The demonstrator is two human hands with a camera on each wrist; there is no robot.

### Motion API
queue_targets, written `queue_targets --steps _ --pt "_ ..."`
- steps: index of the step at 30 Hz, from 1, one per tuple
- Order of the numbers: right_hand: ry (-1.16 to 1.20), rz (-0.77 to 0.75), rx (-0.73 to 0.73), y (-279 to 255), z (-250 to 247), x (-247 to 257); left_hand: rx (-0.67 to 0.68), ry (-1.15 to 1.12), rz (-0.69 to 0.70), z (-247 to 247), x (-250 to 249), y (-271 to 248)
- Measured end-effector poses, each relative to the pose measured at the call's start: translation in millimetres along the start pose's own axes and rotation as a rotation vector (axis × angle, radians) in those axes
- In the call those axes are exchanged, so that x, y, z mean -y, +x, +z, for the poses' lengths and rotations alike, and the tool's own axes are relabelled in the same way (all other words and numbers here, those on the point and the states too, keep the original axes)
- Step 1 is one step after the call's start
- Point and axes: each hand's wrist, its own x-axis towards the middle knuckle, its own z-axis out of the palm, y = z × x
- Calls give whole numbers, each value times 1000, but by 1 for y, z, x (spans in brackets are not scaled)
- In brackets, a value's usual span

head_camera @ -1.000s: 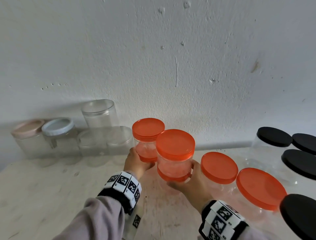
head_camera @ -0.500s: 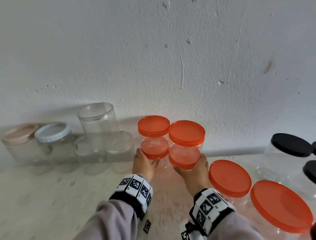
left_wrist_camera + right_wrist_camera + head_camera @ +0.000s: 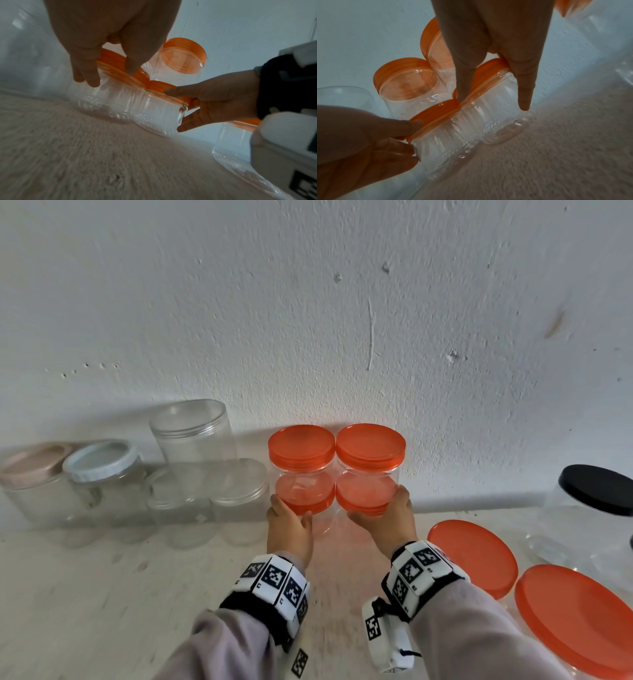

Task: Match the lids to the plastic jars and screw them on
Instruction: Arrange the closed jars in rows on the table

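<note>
Nearest the camera, two grey sleeves [image 3: 239, 642] end in wristbands [image 3: 274, 577] printed with black-and-white square codes; no readable words show on them. Ahead of the bands lies a bare stretch of the pale, rough surface [image 3: 85, 594], open on the left of the hands. The left hand [image 3: 289, 525] holds the lower left stacked jar [image 3: 301, 498], and the right hand [image 3: 387, 518] holds the lower right stacked jar [image 3: 366, 494] just beside it. The jars are stacked two high in two columns touching each other, each jar clear with an orange lid, the top lids [image 3: 335, 446] close against the white wall [image 3: 308, 302]. The wrist views show what the head view hides: the left hand's fingers [image 3: 91, 75] are curled down over the lower jar's orange rim, and the right hand's fingers [image 3: 523, 94] reach down its ribbed side, clamped on it. Right of the stack, two wider orange-lidded jars [image 3: 472, 556] crowd the surface, with a black-lidded jar [image 3: 596, 487] beyond them. Left of the stack, clear-lidded jars [image 3: 205, 501] stand just beside it, then a pale blue-lidded jar [image 3: 99, 460] and a pink-lidded jar [image 3: 30, 463] along the wall.
</note>
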Motion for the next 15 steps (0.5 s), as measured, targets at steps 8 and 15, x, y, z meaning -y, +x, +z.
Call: queue_targets --steps 8,15 --pt "-35 -11 20 8 6 4 -42 30 -34 -4 1 -1" --pt "-37 16 34 4 5 9 -29 29 -43 -7 -1 -1"
